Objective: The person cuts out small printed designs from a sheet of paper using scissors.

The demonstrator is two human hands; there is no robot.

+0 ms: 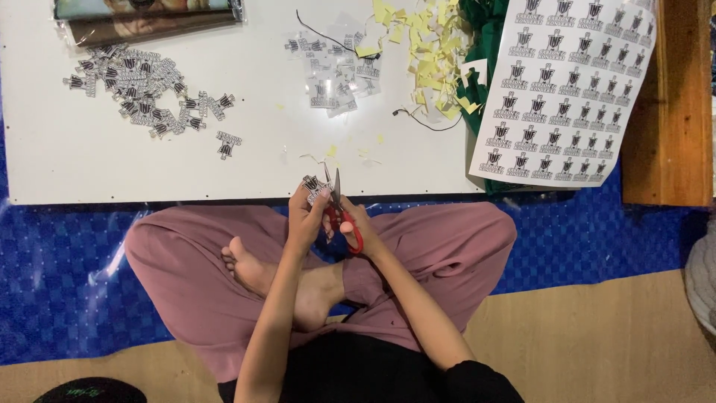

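**Scissors at a small sticker, over the near edge of the table**

A small black-and-white sticker cutout (314, 186) sits pinched at the fingertips of the left hand (306, 216), held just above the near edge of the white table (97, 168). The fingers of that hand are closed around the cutout. Right beside it, the red-handled scissors (339, 205) stand almost upright, their blades slightly parted and their tips pointing away from the person, touching or nearly touching the cutout's right side. The right hand (363, 224) is clamped on the scissors, with fingers through the red loops.

Both hands hover over the lap of the person, who sits cross-legged in dusty pink trousers (179, 254) on a blue checked mat (60, 283), one bare foot (250, 269) tucked below the left forearm.

Farther out on the table, a heap of finished cutouts (142, 93) lies to the left, with one stray cutout (228, 143) near it. Toward the middle of the far side lies a loose cluster of clear-backed pieces (335, 71), crossed by a thin black thread (321, 33). To the right of that is a scatter of pale yellow paper scraps (425, 52), beside a dark green cloth (481, 45). A large printed sheet (567, 89) of uncut stickers in rows lies at the right, overhanging the table edge. A wooden board (671, 104) runs along the far right.
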